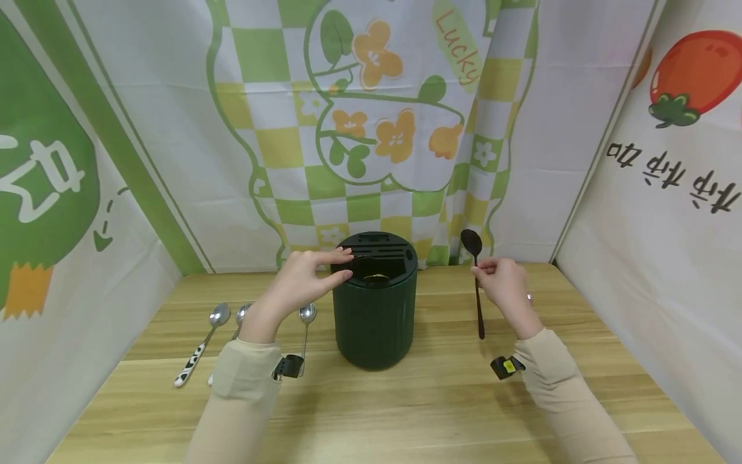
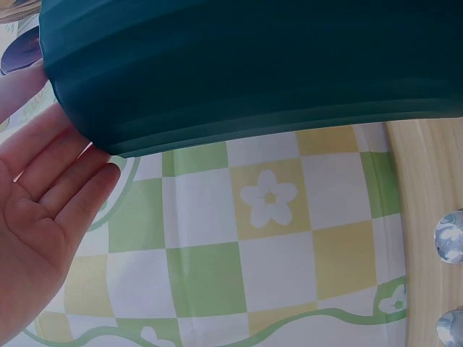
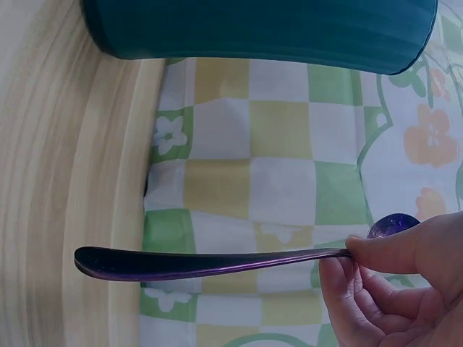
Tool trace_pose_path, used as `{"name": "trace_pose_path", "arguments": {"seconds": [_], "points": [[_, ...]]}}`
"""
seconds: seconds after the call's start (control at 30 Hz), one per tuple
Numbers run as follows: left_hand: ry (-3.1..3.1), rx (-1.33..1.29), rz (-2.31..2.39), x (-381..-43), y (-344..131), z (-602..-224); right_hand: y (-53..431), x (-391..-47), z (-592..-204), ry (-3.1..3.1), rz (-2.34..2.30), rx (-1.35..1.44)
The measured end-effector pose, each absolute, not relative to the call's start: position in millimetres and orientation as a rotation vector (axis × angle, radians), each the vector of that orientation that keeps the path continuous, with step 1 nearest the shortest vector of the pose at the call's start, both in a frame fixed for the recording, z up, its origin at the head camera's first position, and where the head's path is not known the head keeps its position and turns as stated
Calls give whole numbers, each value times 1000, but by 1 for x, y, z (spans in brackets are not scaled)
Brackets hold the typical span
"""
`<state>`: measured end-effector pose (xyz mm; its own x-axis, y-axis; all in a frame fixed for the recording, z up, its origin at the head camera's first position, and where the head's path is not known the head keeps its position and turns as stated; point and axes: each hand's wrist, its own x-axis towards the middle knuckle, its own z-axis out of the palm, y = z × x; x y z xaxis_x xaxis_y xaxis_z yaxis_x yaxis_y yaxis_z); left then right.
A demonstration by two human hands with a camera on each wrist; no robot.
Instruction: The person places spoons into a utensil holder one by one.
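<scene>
A dark green ribbed cylindrical holder (image 1: 374, 328) stands upright on the table, its black slotted lid (image 1: 377, 248) on top. Inside the lid's wide front opening shows a bit of a gold-coloured thing (image 1: 377, 277). My left hand (image 1: 301, 277) rests on the left side of the holder's rim with fairly straight fingers, as the left wrist view also shows. To the holder's right, my right hand (image 1: 503, 283) pinches a dark spoon (image 1: 479, 309) by its handle between thumb and fingers. Its bowl points up and its handle end hangs down, with a purple sheen in the right wrist view.
Left of the holder, a silver spoon with a black-and-white patterned handle (image 1: 190, 365) lies on the wooden table (image 1: 394, 419). Another silver spoon (image 1: 242, 314) is partly behind the left arm, and a third spoon (image 1: 307, 314) lies nearer the holder. Printed curtains (image 1: 272, 103) hang behind.
</scene>
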<state>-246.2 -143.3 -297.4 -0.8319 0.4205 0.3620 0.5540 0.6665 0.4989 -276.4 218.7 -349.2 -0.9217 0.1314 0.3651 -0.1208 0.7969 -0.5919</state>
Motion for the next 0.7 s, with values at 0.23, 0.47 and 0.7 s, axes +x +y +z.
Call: {"name": "trace_pose_path", "arguments": {"seconds": [0.23,0.47,0.7], "points": [[-2666,-791,-899,-247,-143,-299,215,-275,-344,-2586,922,15],[-2661,-796,-896,-247,-144,-298,211,-272,-338,-2556,938,28],[-2666,-796,-901,-246,-144,-298,207,-270,-332,-2530,997,48]]}}
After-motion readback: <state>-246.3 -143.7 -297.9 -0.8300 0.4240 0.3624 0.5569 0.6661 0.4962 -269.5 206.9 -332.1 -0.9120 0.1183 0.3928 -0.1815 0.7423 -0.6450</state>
